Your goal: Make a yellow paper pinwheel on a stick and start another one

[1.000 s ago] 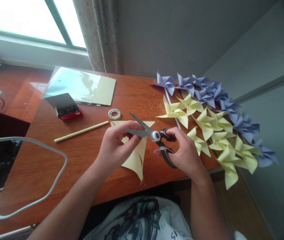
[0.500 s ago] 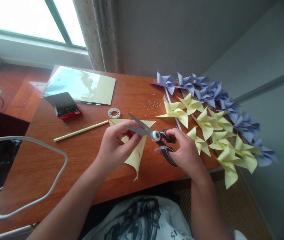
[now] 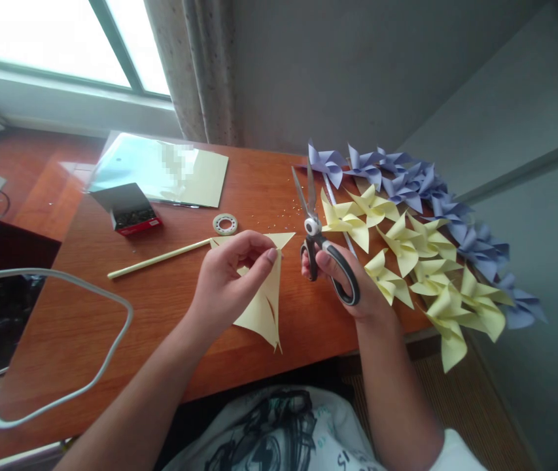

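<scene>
My left hand (image 3: 232,275) is closed in a pinch over a yellow slit paper (image 3: 261,307). The paper's far corner and curled lower points show around the hand; what lies exactly between thumb and forefinger is partly hidden. To the right, my right hand (image 3: 352,288) grips black-and-grey scissors (image 3: 313,226) by the handles. Their blades are a little apart and point away from me, clear of the paper. A rolled yellow paper stick (image 3: 161,258) lies on the table left of the paper, its right end meeting the paper's edge.
A tape roll (image 3: 224,224), an open red box (image 3: 136,219) and sheets in a clear sleeve (image 3: 200,176) lie on the wooden table (image 3: 87,327). Yellow pinwheels (image 3: 433,275) and purple pinwheels (image 3: 406,186) crowd the right. A white cable (image 3: 124,314) loops at left.
The scissors have swung from pointing left across my left fingertips to pointing away, and moved off from them. The yellow paper has shifted slightly under my left hand, which stays pinched.
</scene>
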{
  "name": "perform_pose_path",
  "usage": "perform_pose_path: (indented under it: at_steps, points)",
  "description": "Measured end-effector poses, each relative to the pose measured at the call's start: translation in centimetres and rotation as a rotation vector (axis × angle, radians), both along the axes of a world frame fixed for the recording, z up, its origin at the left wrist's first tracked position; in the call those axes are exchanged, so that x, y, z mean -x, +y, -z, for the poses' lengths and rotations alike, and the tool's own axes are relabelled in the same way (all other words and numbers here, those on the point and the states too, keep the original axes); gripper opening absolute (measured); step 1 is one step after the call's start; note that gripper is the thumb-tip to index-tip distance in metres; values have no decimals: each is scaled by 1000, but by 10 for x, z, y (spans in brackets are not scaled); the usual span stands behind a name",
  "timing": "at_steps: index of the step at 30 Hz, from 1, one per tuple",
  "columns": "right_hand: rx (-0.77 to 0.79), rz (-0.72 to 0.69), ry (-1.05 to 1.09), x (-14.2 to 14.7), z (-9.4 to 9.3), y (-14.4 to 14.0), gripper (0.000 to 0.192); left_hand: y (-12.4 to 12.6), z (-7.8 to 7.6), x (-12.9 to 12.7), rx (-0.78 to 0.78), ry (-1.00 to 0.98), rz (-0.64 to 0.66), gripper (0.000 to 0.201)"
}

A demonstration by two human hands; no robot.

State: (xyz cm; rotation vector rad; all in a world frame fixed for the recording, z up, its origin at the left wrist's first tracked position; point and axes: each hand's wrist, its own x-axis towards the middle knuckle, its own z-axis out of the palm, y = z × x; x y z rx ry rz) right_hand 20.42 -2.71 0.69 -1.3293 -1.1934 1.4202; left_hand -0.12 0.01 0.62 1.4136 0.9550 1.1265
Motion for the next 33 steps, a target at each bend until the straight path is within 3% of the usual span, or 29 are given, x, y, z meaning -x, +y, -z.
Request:
perform_pose_path:
  at_steps: [3,9,16,22,28,33]
  points:
    - [92,-43,170,4,5,11,45,1,0,0,10,1,-8,13]
    - [92,132,130,7,17,10,43,1,5,2,12,-41,17,12]
    - [87,154,38,-3,19,-4,43,1,8,2,-50,42,4,14]
    - [14,237,-341,-10,27,-21,40,1,10,2,-46,44,-5,16]
    - [-245,244,-900,-10,25,-30,19,1,9,0,-24,47,-29,20]
    - [-306,226,-1064,-11,30,-27,17,2,10,0,-27,57,-31,21]
